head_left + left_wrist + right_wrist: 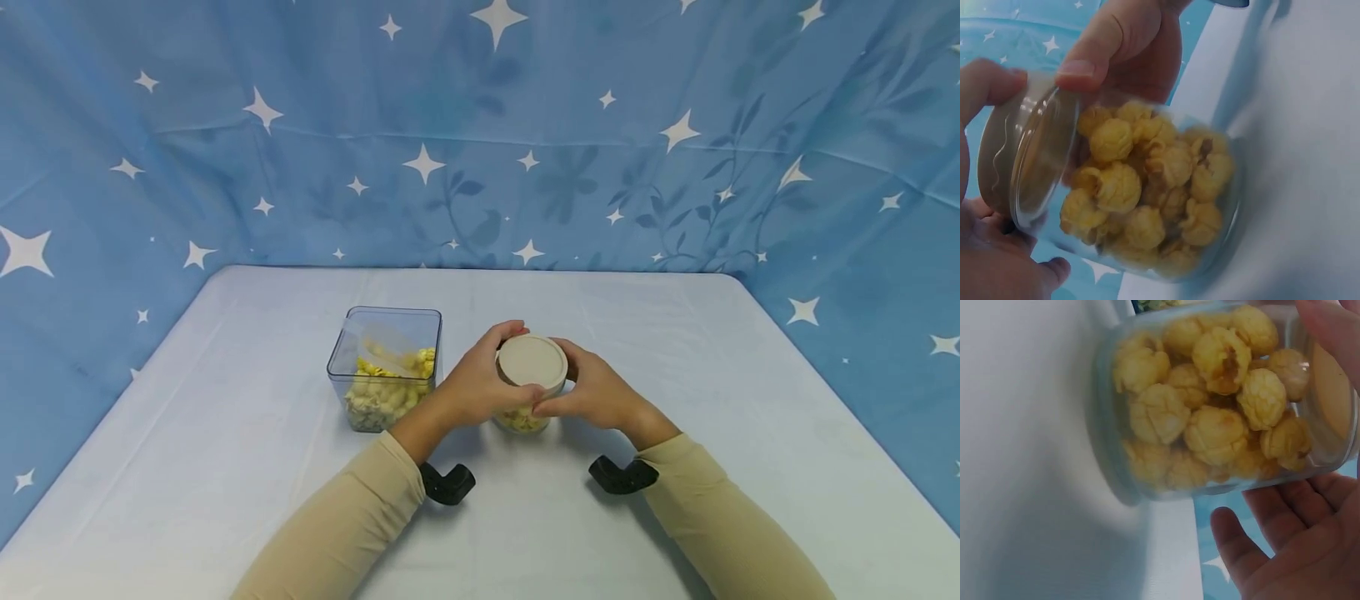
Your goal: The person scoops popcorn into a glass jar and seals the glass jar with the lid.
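Note:
A clear jar (523, 421) of yellow popcorn stands upright between both hands, with a round beige lid (533, 362) on its top. From the left, the left hand (483, 383) grips the lid's side; its fingers (982, 90) curl round the rim. On the other side, the right hand (600, 387) holds the jar's upper end, its thumb (1088, 62) near where lid and glass meet. In the right wrist view popcorn (1216, 434) shows through the glass, and some fingers (1291, 512) lie spread below the jar. Whether the jar's base touches the table cannot be told.
Left of the jar stands an open clear square container (384, 375) with popcorn and what looks like a translucent scoop or bag inside. Both stand on a white-covered table (225, 433). A blue star-patterned curtain (450, 125) hangs behind. A black wrist camera (447, 485) sits under each wrist.

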Action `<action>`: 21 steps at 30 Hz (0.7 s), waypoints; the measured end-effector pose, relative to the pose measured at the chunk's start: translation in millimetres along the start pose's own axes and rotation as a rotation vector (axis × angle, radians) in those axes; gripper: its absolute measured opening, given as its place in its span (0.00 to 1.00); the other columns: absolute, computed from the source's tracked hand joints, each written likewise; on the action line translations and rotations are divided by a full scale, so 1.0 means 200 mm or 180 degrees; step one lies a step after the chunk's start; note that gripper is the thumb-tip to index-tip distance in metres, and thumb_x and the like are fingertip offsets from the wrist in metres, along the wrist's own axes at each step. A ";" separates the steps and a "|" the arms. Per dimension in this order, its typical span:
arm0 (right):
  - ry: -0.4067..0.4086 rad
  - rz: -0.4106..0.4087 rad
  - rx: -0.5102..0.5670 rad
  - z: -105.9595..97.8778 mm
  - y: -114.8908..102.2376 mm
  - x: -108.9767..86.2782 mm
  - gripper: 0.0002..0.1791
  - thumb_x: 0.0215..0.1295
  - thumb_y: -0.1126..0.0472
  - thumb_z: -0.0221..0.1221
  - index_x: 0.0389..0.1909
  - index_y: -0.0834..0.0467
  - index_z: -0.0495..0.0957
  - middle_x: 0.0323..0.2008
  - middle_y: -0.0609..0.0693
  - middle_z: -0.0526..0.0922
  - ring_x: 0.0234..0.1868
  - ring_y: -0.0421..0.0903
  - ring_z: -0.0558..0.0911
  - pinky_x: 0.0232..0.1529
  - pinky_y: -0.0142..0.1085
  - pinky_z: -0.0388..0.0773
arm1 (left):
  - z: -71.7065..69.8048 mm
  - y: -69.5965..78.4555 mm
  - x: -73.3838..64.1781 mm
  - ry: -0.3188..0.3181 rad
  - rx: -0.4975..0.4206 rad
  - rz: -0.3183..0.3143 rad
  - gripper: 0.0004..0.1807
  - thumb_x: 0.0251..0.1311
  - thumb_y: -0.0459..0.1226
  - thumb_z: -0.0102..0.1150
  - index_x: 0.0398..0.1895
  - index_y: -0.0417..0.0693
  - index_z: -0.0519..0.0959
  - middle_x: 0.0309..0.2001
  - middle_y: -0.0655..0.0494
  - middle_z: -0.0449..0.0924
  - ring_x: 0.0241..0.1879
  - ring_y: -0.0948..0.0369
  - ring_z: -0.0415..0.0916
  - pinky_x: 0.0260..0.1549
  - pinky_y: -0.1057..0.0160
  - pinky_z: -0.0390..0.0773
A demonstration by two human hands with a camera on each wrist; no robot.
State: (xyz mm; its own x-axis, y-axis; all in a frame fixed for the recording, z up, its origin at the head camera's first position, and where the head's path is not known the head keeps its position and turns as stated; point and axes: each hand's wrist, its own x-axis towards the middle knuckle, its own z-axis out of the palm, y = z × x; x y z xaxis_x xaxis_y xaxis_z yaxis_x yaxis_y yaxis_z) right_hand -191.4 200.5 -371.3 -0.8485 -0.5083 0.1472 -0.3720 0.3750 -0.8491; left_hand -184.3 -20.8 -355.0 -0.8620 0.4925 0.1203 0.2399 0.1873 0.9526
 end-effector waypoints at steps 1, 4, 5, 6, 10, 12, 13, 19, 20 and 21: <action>-0.0011 -0.0008 0.0021 0.00 0.00 0.00 0.47 0.52 0.59 0.76 0.71 0.64 0.63 0.62 0.56 0.74 0.61 0.55 0.75 0.61 0.56 0.69 | 0.00 0.00 0.00 0.0000 -0.0045 -0.0006 0.51 0.56 0.40 0.71 0.79 0.47 0.52 0.73 0.55 0.58 0.63 0.55 0.67 0.59 0.51 0.70; -0.0002 0.0037 0.0065 0.00 0.00 0.00 0.47 0.52 0.60 0.76 0.71 0.64 0.63 0.62 0.57 0.73 0.62 0.55 0.74 0.62 0.56 0.68 | 0.02 0.00 -0.02 0.0135 -0.0047 -0.0059 0.54 0.55 0.42 0.73 0.79 0.47 0.49 0.74 0.54 0.56 0.64 0.54 0.66 0.60 0.51 0.69; 0.0018 0.0071 0.0074 0.01 0.00 0.00 0.48 0.52 0.59 0.76 0.71 0.64 0.62 0.62 0.57 0.73 0.62 0.56 0.74 0.62 0.56 0.68 | 0.03 0.00 -0.02 0.0219 0.0002 -0.0075 0.56 0.54 0.43 0.75 0.80 0.47 0.49 0.74 0.54 0.56 0.63 0.55 0.67 0.60 0.51 0.69; 0.0042 0.0104 0.0071 0.01 0.00 0.00 0.48 0.52 0.59 0.76 0.72 0.64 0.62 0.63 0.57 0.73 0.62 0.56 0.74 0.61 0.56 0.69 | 0.04 0.00 -0.02 0.0317 0.0061 -0.0073 0.57 0.52 0.44 0.76 0.79 0.46 0.49 0.73 0.53 0.56 0.62 0.55 0.67 0.59 0.52 0.69; 0.0142 0.0222 0.0032 0.03 -0.01 -0.01 0.49 0.52 0.58 0.75 0.72 0.62 0.62 0.63 0.57 0.73 0.63 0.57 0.74 0.60 0.57 0.70 | 0.08 0.00 -0.02 0.0645 0.0371 -0.0043 0.57 0.49 0.48 0.78 0.78 0.44 0.53 0.68 0.51 0.61 0.56 0.56 0.69 0.53 0.54 0.73; 0.0162 0.0225 -0.0027 0.03 -0.02 -0.01 0.48 0.51 0.57 0.76 0.72 0.62 0.62 0.62 0.57 0.74 0.62 0.57 0.75 0.59 0.57 0.71 | 0.09 0.01 -0.02 0.0705 0.0416 -0.0026 0.55 0.49 0.48 0.77 0.76 0.44 0.56 0.66 0.50 0.64 0.54 0.56 0.70 0.51 0.54 0.74; 0.0164 0.0215 -0.0051 0.03 -0.02 -0.01 0.48 0.51 0.57 0.76 0.72 0.62 0.63 0.62 0.57 0.74 0.61 0.56 0.75 0.59 0.57 0.71 | 0.08 0.01 -0.02 0.0705 0.0426 -0.0030 0.53 0.50 0.47 0.77 0.76 0.44 0.57 0.65 0.51 0.65 0.54 0.56 0.71 0.50 0.54 0.75; 0.0015 0.0088 -0.0061 0.00 0.00 0.01 0.47 0.50 0.59 0.77 0.71 0.62 0.64 0.60 0.55 0.75 0.59 0.54 0.76 0.60 0.55 0.70 | 0.03 0.02 -0.01 0.0466 0.0379 -0.0076 0.51 0.50 0.45 0.77 0.76 0.45 0.59 0.67 0.54 0.68 0.57 0.57 0.71 0.54 0.52 0.73; -0.0045 0.0058 -0.0007 0.00 0.00 0.02 0.47 0.51 0.59 0.76 0.71 0.62 0.64 0.60 0.55 0.75 0.59 0.54 0.76 0.60 0.55 0.70 | 0.02 0.02 -0.01 0.0421 0.0373 -0.0085 0.52 0.50 0.45 0.77 0.76 0.45 0.59 0.68 0.54 0.67 0.58 0.57 0.71 0.55 0.52 0.72; -0.0110 0.0028 0.0051 -0.01 0.01 0.03 0.47 0.52 0.60 0.76 0.71 0.62 0.64 0.61 0.56 0.74 0.60 0.54 0.75 0.61 0.55 0.70 | 0.02 0.01 -0.01 0.0380 0.0371 -0.0093 0.52 0.50 0.45 0.77 0.76 0.46 0.59 0.69 0.54 0.67 0.59 0.57 0.71 0.56 0.52 0.72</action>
State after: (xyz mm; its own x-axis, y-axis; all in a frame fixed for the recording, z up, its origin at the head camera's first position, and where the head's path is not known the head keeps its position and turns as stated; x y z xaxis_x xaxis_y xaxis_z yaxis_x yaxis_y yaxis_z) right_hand -197.6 200.3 -371.2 -0.8381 -0.5317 0.1222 -0.3583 0.3673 -0.8583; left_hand -180.6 -18.7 -353.3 -0.9146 0.3822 0.1319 0.2582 0.3009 0.9181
